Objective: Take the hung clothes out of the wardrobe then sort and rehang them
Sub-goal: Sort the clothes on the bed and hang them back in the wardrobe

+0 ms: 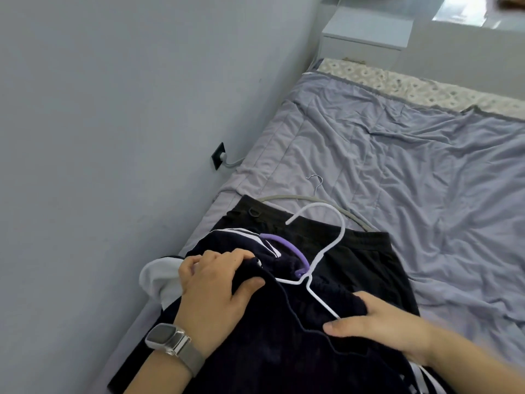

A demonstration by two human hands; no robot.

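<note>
A dark navy garment with white stripes (284, 336) lies on the bed on top of a pile of clothes. My left hand (216, 288), with a watch on the wrist, grips its waistband at the left. My right hand (377, 325) holds the waistband at the right, fingers tucked under the fabric beside the arm of a white hanger (326, 251). A purple hanger (287, 248) pokes out beneath the white one. Underneath lies a black garment (363, 257) on a grey hanger (318, 199) with a metal hook. A white garment (159, 277) shows at the left.
The bed carries a crumpled blue-grey quilt (397, 155) and a patterned sheet (412, 86) at its head. A grey wall (113, 123) runs along the left, with a black socket and cable (220, 157). A white bedside cabinet (366, 32) stands beyond the bed.
</note>
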